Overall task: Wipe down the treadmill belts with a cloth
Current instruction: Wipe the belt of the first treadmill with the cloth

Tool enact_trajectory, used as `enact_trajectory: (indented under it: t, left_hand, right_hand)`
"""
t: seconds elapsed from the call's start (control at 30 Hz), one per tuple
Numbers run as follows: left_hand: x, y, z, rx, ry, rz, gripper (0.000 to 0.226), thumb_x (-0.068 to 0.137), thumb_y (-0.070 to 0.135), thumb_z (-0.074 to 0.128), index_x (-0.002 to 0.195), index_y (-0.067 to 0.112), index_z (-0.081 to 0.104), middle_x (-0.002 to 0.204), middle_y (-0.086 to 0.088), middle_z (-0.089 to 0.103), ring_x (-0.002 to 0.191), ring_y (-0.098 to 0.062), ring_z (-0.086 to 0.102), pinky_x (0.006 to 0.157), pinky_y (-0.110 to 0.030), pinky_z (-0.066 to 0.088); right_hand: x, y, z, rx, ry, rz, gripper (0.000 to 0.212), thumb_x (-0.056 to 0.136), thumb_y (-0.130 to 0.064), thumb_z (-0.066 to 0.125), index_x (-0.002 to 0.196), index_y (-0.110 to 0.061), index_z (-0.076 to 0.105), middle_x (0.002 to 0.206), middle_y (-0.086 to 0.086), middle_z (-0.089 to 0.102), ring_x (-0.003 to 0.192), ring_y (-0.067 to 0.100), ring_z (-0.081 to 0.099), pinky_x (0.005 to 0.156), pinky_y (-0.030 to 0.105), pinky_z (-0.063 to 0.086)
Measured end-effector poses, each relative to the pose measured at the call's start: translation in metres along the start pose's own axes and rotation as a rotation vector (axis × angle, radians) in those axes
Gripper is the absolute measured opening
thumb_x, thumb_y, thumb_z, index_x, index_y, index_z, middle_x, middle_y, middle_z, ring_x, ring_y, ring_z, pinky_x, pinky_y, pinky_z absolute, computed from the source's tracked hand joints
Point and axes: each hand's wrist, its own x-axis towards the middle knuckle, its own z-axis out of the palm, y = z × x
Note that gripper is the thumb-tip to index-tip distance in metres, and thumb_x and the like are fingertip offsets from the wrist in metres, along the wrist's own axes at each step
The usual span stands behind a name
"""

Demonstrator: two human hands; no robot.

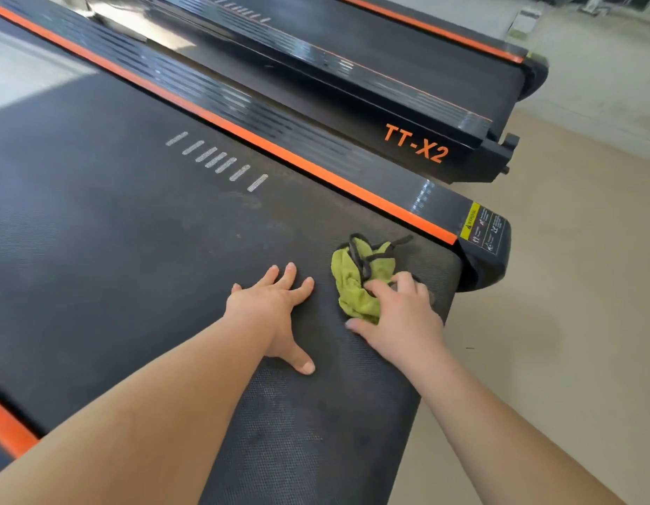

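Right hand (400, 311): fingers curled over the crumpled lime-green cloth with black cord trim (356, 286), gripping it and pressing it onto the belt.
Left hand (276, 304): open, palm flat, fingers spread, resting on the belt at 9 o'clock of the cloth.
Cloth position: near the belt's end, just beside the orange-striped black side rail (280, 147).
Near belt: black textured rubber treadmill belt (116, 249); pale smudges show at 11 o'clock of the cloth.
Far belt: second black treadmill belt (371, 41) at 1 o'clock, well apart, no hand on it.
Progress: judged early; one corner in hand, most of the near belt and the whole far belt left.
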Motion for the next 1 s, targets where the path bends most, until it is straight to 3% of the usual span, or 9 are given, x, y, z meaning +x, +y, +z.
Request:
enact_trajectory:
  t: [0.1, 0.23, 0.33, 0.47, 0.6, 0.73, 0.83, 0.9, 1.0]
  left_hand:
    - [-0.002, 0.001, 0.001, 0.005, -0.002, -0.002, 0.147, 0.053, 0.085, 0.080, 0.159, 0.047, -0.015, 0.168, 0.014, -0.026, 0.157, -0.017, -0.020, 0.123, -0.067, 0.012]
    - [-0.012, 0.002, 0.005, -0.009, 0.042, 0.003, 0.144, 0.055, 0.086, 0.078, 0.161, 0.044, -0.011, 0.169, 0.010, -0.024, 0.157, -0.018, -0.018, 0.124, -0.064, 0.010]
    - [-0.035, 0.002, 0.025, -0.034, 0.207, 0.003, 0.122, 0.071, 0.085, 0.067, 0.164, 0.035, 0.004, 0.170, 0.004, -0.022, 0.158, -0.021, -0.016, 0.127, -0.058, 0.009]
    - [-0.080, -0.003, 0.068, -0.028, 0.282, 0.064, 0.075, 0.097, 0.048, 0.053, 0.162, 0.033, 0.019, 0.172, -0.001, -0.014, 0.158, -0.023, -0.013, 0.125, -0.060, 0.009]
    - [-0.112, -0.040, 0.086, 0.034, 0.218, 0.015, 0.069, 0.101, 0.044, 0.045, 0.162, 0.035, 0.016, 0.172, -0.005, -0.010, 0.158, -0.026, -0.010, 0.125, -0.060, 0.008]
    - [-0.132, -0.076, 0.087, 0.030, 0.213, -0.020, 0.075, 0.098, 0.057, 0.051, 0.161, 0.029, 0.023, 0.172, -0.006, -0.006, 0.159, -0.025, -0.002, 0.127, -0.053, 0.011]
    - [-0.143, -0.085, 0.100, -0.049, 0.161, 0.005, 0.085, 0.096, 0.061, 0.053, 0.163, 0.025, 0.015, 0.172, -0.005, -0.005, 0.159, -0.027, -0.002, 0.128, -0.049, 0.014]
    - [-0.143, -0.085, 0.110, -0.080, 0.160, 0.015, 0.089, 0.097, 0.060, 0.053, 0.165, 0.025, 0.008, 0.173, -0.003, -0.006, 0.159, -0.028, -0.006, 0.128, -0.050, 0.011]
    - [-0.141, -0.081, 0.113, -0.108, 0.182, -0.006, 0.086, 0.094, 0.047, 0.053, 0.164, 0.022, 0.011, 0.173, -0.004, -0.006, 0.158, -0.032, -0.007, 0.127, -0.054, 0.007]
  right_hand:
    - [-0.002, 0.023, 0.004, 0.009, 0.069, -0.008, 0.049, 0.088, -0.058, 0.067, 0.132, -0.040, 0.057, 0.124, -0.002, 0.044, 0.118, 0.025, 0.043, 0.089, 0.042, 0.053]
    - [-0.037, 0.039, 0.016, 0.168, 0.080, 0.149, 0.035, 0.085, -0.053, 0.063, 0.113, -0.032, 0.063, 0.109, 0.004, 0.051, 0.102, 0.032, 0.057, 0.080, 0.039, 0.053]
    - [-0.076, 0.007, 0.023, 0.177, 0.102, 0.192, 0.029, 0.086, -0.052, 0.060, 0.100, -0.027, 0.060, 0.109, 0.006, 0.052, 0.101, 0.033, 0.056, 0.081, 0.039, 0.052]
    - [-0.155, -0.072, 0.048, 0.033, 0.210, -0.122, 0.028, 0.082, -0.046, 0.068, 0.097, -0.023, 0.063, 0.102, 0.005, 0.054, 0.097, 0.031, 0.055, 0.072, 0.044, 0.052]
    - [-0.154, -0.059, 0.065, 0.005, 0.250, -0.334, 0.027, 0.074, -0.038, 0.076, 0.091, -0.023, 0.062, 0.093, 0.003, 0.049, 0.084, 0.030, 0.053, 0.060, 0.039, 0.044]
    - [-0.095, -0.025, 0.054, -0.029, 0.284, -0.057, 0.023, 0.086, -0.037, 0.069, 0.102, -0.021, 0.064, 0.102, 0.006, 0.047, 0.094, 0.033, 0.049, 0.067, 0.042, 0.042]
    - [-0.104, -0.055, 0.050, -0.017, 0.248, 0.089, 0.027, 0.090, -0.039, 0.063, 0.107, -0.018, 0.061, 0.111, 0.009, 0.049, 0.104, 0.035, 0.049, 0.076, 0.046, 0.046]
    - [-0.138, -0.092, 0.052, -0.011, 0.214, 0.005, 0.034, 0.083, -0.045, 0.066, 0.105, -0.019, 0.060, 0.109, 0.009, 0.052, 0.100, 0.035, 0.051, 0.075, 0.046, 0.048]
    - [-0.208, -0.126, 0.070, 0.046, 0.141, -0.309, 0.039, 0.065, -0.049, 0.073, 0.090, -0.023, 0.059, 0.096, 0.004, 0.053, 0.088, 0.031, 0.053, 0.065, 0.043, 0.047]
